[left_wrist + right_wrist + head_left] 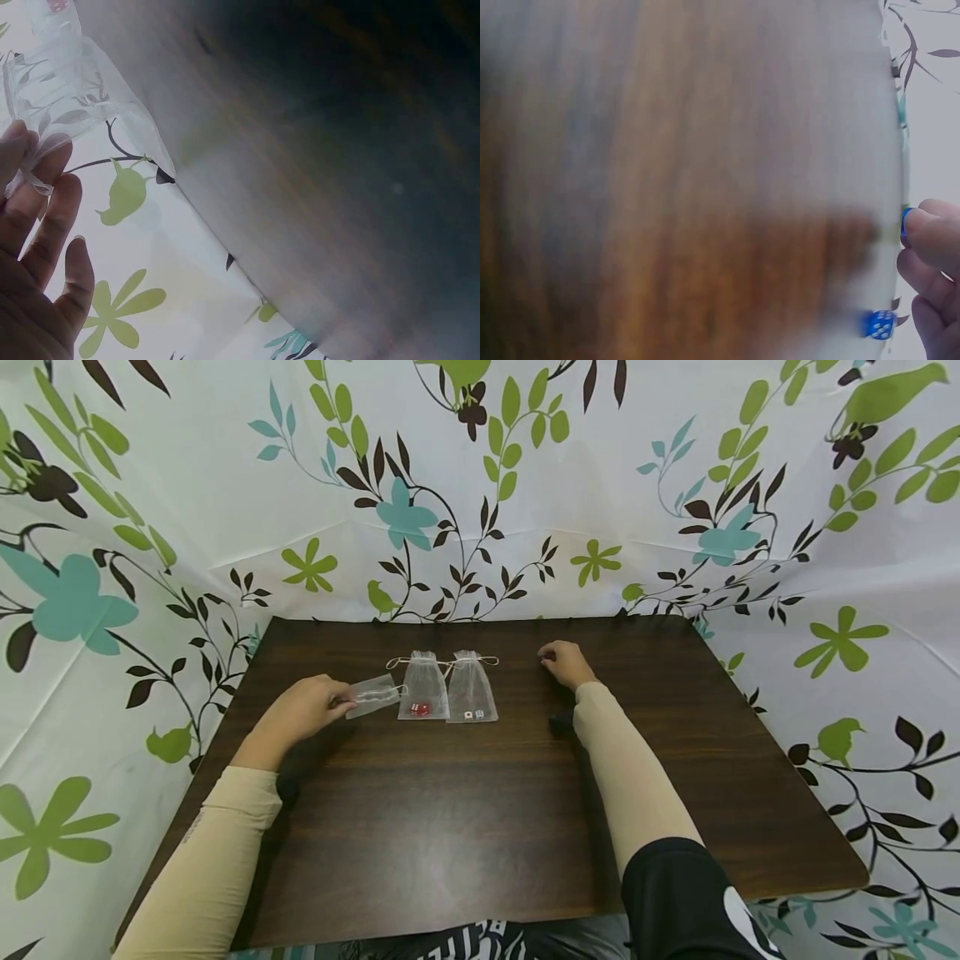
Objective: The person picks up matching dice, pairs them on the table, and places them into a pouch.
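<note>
My left hand (303,710) pinches a sheer white drawstring pouch (373,696) by one end, just above the table. In the left wrist view, the gathered organza (64,101) runs up from the thumb and first finger, while the other fingers are loosely bent. Beside it lie two more sheer pouches: one pouch (424,681) shows red dice (420,708), and the other pouch (471,685) shows whitish dice (474,716). My right hand (570,665) pinches a blue die (906,225), seen only in the right wrist view. Another blue die (880,324) sits near those fingers.
The dark wooden table (420,827) extends on all sides of the pouches. Behind its far edge hangs a white cloth (465,527) with a leaf and bird print. White drawstrings (397,662) stick out from the tops of the two lying pouches.
</note>
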The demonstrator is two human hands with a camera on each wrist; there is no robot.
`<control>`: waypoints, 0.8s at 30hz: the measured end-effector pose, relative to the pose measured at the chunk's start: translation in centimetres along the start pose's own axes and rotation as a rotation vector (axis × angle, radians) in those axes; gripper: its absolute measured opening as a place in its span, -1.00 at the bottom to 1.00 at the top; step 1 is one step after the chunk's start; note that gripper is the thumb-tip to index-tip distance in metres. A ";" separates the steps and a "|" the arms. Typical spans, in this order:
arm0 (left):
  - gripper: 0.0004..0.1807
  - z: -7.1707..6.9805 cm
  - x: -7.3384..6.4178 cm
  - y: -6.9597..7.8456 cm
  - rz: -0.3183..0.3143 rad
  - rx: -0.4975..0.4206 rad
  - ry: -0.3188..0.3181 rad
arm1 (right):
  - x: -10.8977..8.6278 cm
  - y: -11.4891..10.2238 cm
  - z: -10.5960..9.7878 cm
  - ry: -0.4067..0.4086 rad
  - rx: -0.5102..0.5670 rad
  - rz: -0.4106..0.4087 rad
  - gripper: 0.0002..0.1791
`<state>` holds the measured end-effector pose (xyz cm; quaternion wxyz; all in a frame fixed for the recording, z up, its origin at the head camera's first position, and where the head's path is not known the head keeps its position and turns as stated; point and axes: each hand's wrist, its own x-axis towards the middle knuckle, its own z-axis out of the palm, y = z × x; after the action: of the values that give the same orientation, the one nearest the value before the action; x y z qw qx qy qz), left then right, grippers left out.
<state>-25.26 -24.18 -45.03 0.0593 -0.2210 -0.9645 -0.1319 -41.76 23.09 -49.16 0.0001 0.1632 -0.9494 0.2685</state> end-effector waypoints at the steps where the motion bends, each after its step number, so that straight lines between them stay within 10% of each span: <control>1: -0.95 0.0 0.0 0.0 0.000 -0.001 0.001 | 0.0 -0.1 -0.1 0.001 0.006 -0.014 -0.77; 24: -0.96 0.1 -0.4 0.0 0.004 -0.026 -0.007 | -3.0 -2.3 -0.2 -0.129 0.000 -0.120 -0.80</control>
<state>-24.95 -24.34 -45.23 0.0531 -0.2241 -0.9625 -0.1436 -38.25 22.23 -48.07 -0.0449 0.2369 -0.9359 0.2568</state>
